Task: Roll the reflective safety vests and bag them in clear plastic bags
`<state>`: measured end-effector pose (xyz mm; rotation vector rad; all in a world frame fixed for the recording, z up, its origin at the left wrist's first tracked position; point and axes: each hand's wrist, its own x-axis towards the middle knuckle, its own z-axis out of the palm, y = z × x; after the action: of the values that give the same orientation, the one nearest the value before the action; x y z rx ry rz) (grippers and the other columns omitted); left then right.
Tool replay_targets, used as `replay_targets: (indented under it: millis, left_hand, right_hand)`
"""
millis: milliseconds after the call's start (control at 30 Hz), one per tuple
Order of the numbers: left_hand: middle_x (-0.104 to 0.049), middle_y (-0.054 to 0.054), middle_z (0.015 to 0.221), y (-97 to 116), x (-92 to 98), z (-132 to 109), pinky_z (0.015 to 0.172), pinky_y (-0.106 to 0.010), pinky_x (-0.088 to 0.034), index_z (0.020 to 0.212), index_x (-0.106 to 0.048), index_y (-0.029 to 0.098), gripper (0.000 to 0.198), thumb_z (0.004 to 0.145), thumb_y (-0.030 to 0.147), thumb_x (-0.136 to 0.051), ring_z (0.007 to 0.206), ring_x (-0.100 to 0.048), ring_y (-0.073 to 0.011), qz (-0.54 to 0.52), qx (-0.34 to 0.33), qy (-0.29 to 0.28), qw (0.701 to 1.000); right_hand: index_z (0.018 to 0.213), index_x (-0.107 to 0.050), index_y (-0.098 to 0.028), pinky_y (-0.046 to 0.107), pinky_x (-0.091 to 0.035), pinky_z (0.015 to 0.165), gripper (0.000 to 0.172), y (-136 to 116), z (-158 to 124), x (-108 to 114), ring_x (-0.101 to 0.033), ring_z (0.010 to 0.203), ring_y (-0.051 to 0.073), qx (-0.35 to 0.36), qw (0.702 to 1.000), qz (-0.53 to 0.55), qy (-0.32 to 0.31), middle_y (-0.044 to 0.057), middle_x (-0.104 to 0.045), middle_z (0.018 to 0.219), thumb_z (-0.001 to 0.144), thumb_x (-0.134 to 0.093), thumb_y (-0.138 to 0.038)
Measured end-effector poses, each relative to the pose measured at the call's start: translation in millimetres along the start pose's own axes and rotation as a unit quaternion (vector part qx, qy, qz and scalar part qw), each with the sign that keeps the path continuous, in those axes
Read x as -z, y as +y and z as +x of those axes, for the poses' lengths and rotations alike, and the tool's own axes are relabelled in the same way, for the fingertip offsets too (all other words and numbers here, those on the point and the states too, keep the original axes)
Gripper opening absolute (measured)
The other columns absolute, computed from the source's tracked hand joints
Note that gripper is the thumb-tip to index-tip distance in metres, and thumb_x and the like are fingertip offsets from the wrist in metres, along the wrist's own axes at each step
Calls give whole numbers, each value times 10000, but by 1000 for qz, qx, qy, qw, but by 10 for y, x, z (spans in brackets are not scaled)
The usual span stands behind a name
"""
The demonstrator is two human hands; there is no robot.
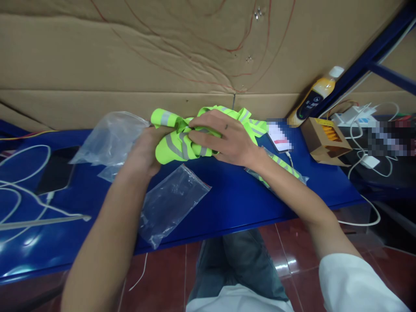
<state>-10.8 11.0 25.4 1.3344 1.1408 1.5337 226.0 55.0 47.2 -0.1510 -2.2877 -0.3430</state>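
Both hands are bunched up on a neon yellow vest point(182, 145) with grey reflective stripes, sitting around the middle of the blue counter point(234, 195). Left hand point(146, 149) grips it from 9 o'clock, right hand point(224, 138) presses down on top, fingers curled around the fabric. An empty clear bag point(169, 201) lies at 6 o'clock of the vest, another bag point(108, 136) at 9. A juice bottle point(313, 97) and a small cardboard box point(325, 141) sit off at 3 o'clock.
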Motion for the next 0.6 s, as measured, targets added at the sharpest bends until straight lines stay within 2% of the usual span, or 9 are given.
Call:
replay_targets:
  millis: [33,100,167,233,333,400,433,500,600]
  left_hand:
    - [-800,-57,824,23,-11,-7,707,-445,-663,882,-787,211,236,802,408,-889,726,-739,-262,-13,4,18,1000]
    - [-845,-41,980,110,-42,-36,810,-421,-669,983,-828,231,298,728,345,-931,845,-764,-256,-46,-29,54,997]
    - [-857,-40,1148,216,-74,-81,954,-433,-663,1107,-856,253,428,699,350,-944,1013,-781,-283,-81,-81,42,993]
    - [-846,-64,1231,284,-91,-123,1055,-478,-640,1152,-864,247,451,747,435,-926,1136,-775,-328,-97,-111,-11,989]
    - [-831,-102,1191,243,-73,-144,1045,-525,-639,1138,-861,237,557,806,683,-896,1176,-765,-370,-81,-127,-50,987]
    - [-809,-98,1147,141,-55,-131,1012,-524,-641,1152,-843,258,738,700,836,-925,1148,-758,-367,-50,-145,-44,987]
    - [-797,-86,1122,86,-54,-123,996,-520,-639,1159,-831,271,796,634,855,-958,1110,-756,-352,-28,-156,-34,987]
    - [-784,-54,1073,2,-78,-119,957,-503,-635,1130,-816,284,750,591,754,-1043,993,-742,-297,11,-173,6,985]
    - [-790,-37,1053,-31,-167,-152,903,-484,-640,1075,-811,275,549,682,551,-1077,894,-718,-249,7,-154,35,987]
  right_hand:
    - [1366,-728,-333,404,-571,1141,405,-4,3,21,-681,1267,214,-22,999,11,-24,49,-740,1396,1179,-383,-234]
    - [1416,-698,-349,404,-551,1192,403,-9,3,48,-666,1328,216,-66,995,47,-59,56,-725,1436,1144,-419,-245]
    - [1453,-663,-327,420,-571,1178,400,-5,0,50,-659,1360,237,-99,990,88,-57,76,-714,1451,1100,-481,-282]
    - [1458,-649,-292,435,-597,1136,408,10,-1,37,-667,1348,257,-126,984,123,-36,92,-722,1423,1074,-523,-346]
    - [1429,-660,-243,451,-596,1116,448,35,12,24,-689,1279,277,-181,973,145,-2,104,-753,1357,1065,-572,-489]
    - [1391,-677,-259,452,-581,1132,498,44,31,30,-687,1260,291,-238,960,146,14,89,-765,1361,1030,-638,-600]
    - [1367,-684,-278,449,-580,1133,517,45,42,36,-686,1251,297,-267,951,153,18,70,-770,1364,1001,-676,-644]
    - [1300,-689,-295,440,-603,1085,545,47,63,49,-696,1187,296,-304,932,194,26,35,-786,1305,939,-741,-700]
    - [1243,-673,-276,415,-629,1057,594,62,83,52,-708,1155,266,-313,906,285,27,20,-781,1271,864,-813,-712]
